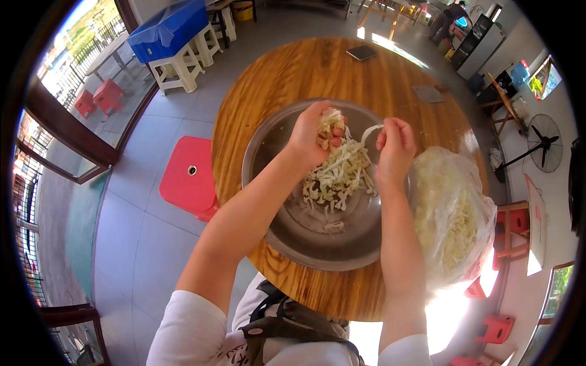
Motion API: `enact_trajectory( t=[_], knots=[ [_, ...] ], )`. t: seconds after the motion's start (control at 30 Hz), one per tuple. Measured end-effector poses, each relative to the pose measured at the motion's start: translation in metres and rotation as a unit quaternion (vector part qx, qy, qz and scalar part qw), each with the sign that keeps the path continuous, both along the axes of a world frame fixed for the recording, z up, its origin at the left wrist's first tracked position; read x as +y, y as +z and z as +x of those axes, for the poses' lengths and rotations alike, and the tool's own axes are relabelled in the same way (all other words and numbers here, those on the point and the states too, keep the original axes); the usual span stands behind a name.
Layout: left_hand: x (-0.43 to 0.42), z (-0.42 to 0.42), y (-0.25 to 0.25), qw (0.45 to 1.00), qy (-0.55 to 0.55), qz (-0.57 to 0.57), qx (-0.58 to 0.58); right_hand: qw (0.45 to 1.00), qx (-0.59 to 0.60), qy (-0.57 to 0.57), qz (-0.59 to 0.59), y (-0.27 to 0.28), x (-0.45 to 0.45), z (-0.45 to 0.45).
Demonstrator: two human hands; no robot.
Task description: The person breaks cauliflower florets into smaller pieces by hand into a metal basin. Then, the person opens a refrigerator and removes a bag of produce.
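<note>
A wide metal basin (281, 229) sits on the round wooden table in front of me, with a heap of pale cauliflower pieces (336, 177) at its middle. Over the basin's far side, my left hand (310, 135) is closed around a piece of cauliflower (331, 122). My right hand (397, 143), above the right part of the basin, pinches a thin white strip of cauliflower stem (370, 131) between thumb and fingers. Right of the basin lies a clear plastic bag (455, 213) full of pale yellowish shreds, close to my right forearm.
On the wooden table (274, 73), a dark flat object (361, 53) lies at the far edge and a grey flat piece (428, 93) at the right. A red stool (188, 174) stands left. A fan (542, 143) is at the right wall. Another person (450, 18) is far back.
</note>
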State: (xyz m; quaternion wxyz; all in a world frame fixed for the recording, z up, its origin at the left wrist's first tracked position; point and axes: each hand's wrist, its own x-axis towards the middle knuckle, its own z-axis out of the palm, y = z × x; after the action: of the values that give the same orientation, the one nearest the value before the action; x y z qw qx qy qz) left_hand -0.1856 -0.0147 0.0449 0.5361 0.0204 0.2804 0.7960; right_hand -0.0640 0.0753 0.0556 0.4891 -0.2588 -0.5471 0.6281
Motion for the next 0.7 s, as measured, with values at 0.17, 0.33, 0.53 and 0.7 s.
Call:
enact_trajectory(
  t=[0.17, 0.33, 0.53, 0.7],
  knots=[
    [-0.002, 0.005, 0.005, 0.997, 0.013, -0.049, 0.066, 0.986, -0.146, 0.023, 0.083, -0.011, 0.005, -0.001],
    [-0.005, 0.018, 0.01, 0.883, -0.096, -0.19, 0.418, 0.945, -0.277, -0.019, 0.171, -0.042, 0.017, -0.009],
    [0.0, 0.016, -0.022, 0.637, -0.047, -0.275, 0.718, 0.944, -0.283, -0.029, 0.165, 0.029, -0.025, 0.024],
    [-0.053, 0.038, 0.048, 0.562, -0.004, -0.148, 0.814, 0.899, -0.301, -0.197, 0.249, 0.01, -0.09, 0.156]
  ],
)
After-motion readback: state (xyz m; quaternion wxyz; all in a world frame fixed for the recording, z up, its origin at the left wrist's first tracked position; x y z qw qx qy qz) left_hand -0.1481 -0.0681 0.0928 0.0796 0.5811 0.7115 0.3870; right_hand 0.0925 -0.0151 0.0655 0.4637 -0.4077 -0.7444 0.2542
